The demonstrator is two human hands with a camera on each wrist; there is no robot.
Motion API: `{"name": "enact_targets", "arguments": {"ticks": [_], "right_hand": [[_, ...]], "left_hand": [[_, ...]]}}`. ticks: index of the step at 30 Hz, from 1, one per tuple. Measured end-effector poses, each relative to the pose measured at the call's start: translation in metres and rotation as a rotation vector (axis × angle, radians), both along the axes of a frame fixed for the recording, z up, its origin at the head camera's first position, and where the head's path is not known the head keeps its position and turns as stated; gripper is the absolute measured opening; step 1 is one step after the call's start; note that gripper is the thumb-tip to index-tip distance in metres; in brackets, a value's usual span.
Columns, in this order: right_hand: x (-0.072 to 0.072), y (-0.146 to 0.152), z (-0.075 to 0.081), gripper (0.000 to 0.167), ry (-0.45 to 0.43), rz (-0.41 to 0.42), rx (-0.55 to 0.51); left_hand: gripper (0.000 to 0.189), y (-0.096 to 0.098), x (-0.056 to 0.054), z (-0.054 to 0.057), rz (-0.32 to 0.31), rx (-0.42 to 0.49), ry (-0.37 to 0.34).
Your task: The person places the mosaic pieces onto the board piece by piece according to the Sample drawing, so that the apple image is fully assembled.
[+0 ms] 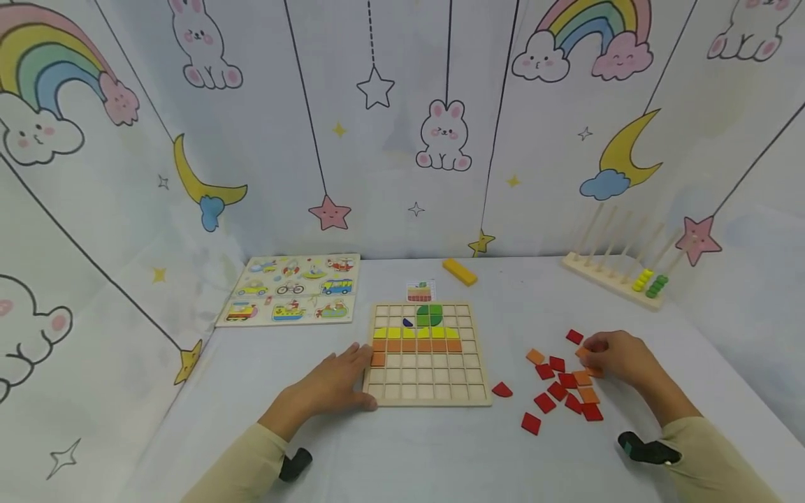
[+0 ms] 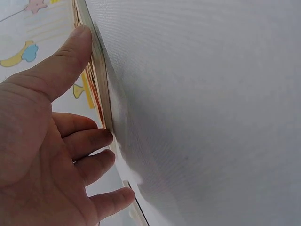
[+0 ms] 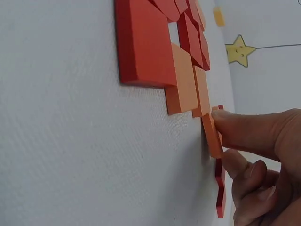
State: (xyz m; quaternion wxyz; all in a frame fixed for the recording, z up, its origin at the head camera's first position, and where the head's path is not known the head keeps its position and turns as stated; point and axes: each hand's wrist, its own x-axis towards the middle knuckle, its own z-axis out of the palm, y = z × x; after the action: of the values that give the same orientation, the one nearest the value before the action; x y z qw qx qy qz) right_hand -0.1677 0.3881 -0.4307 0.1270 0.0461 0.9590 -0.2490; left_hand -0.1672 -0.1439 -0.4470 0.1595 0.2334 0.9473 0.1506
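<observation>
A wooden grid board [image 1: 428, 403] lies flat on the table, with green, yellow and orange pieces in its upper cells and a small dark blue piece. My left hand [image 1: 336, 381] rests against its left edge, fingers extended; in the left wrist view the thumb and fingertips touch the board's side [image 2: 104, 94]. Right of the board, my right hand [image 1: 619, 360] is at a scatter of red and orange square tiles. In the right wrist view, its thumb and index finger pinch an orange tile [image 3: 213, 136], which stands tilted. Close by lie more orange tiles [image 3: 183, 84] and a red tile [image 3: 146, 47].
A small pattern card [image 1: 421, 291] lies above the board, a yellow block [image 1: 460, 272] behind it. At the back left sits a picture puzzle [image 1: 302, 297]; at the back right, a peg rack with beads [image 1: 613, 279]. A red curved piece [image 1: 502, 390] lies beside the board.
</observation>
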Motion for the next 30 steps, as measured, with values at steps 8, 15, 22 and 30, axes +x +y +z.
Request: {"name": "enact_targets", "arguments": {"ticks": [8,15,22,30], "right_hand": [[-0.001,-0.007,-0.006,0.032,0.039,-0.056,-0.083],[-0.001,-0.012,-0.011,0.043,0.1,-0.151,-0.311],[-0.004,-0.015,-0.009,0.067,0.125,-0.187,-0.618],[-0.006,-0.034,0.0,0.069,0.064,-0.103,-0.946]], "left_hand": [[0.1,0.001,0.001,0.002,-0.004,0.001,0.003],[0.1,0.001,0.002,0.002,-0.002,-0.001,0.005],[0.1,0.0,0.0,-0.001,0.001,-0.005,0.004],[0.099,0.0,0.001,0.0,-0.005,0.001,0.015]]}}
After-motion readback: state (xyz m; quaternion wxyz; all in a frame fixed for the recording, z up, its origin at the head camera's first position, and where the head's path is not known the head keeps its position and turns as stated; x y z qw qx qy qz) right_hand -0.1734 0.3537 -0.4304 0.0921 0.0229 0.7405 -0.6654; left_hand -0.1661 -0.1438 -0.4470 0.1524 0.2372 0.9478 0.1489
